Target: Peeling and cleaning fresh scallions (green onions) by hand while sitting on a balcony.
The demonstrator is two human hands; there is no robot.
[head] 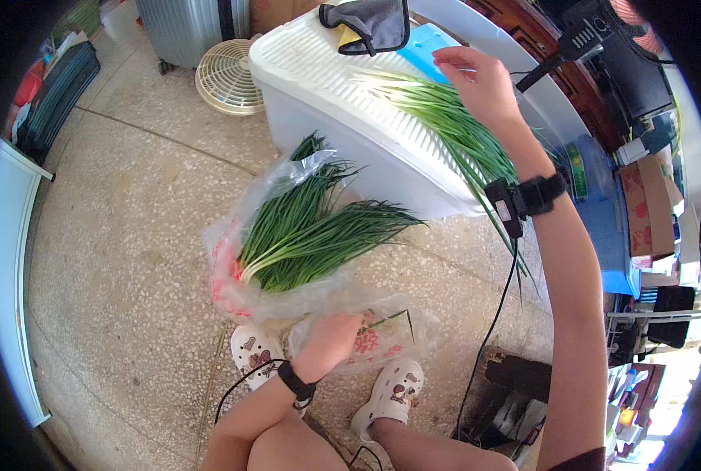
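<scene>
My right hand (480,88) is raised over the ribbed white lid (327,76) of a plastic storage box, its fingers bent near a blue object; whether it holds anything small is unclear. Under my right forearm lies a bunch of long green stalks with pale ends (432,112), their tips hanging over the lid's edge. My left hand (332,338) is low, over a clear plastic bag with red print (380,347) that has a few green blades in it; its fingers are hidden. Beyond it, dark green leafy stalks (303,229) lie in another open plastic bag (227,282) on the floor.
A grey and yellow cloth (374,26) and the blue object (427,50) rest on the lid. A round fan grille (229,76) and a grey suitcase (194,29) stand beyond. A dark bin (503,400) is beside my right shoe (394,391). Black cables run from both wrists.
</scene>
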